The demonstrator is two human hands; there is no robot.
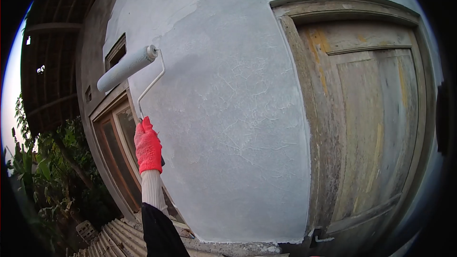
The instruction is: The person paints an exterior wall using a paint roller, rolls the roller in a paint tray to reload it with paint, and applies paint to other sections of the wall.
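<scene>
My left hand, in a red-coated glove with a pale knit cuff, is closed around the handle of a paint roller. The handle's dark end shows just below the fist. From the top of the hand the bent wire frame runs up to the pale, paint-coated sleeve, which is tilted with its left end lower. The roller is raised in front of the wall; whether it touches the wall I cannot tell. Fresh-looking pale paint covers the wall, with wrinkled lines in its middle. My right hand is not in view.
An old wooden door in a weathered frame is on the right, with a handle low down. At left are a wood-framed window, a small wall opening, a dark roof overhang and plants. Corrugated sheeting lies below.
</scene>
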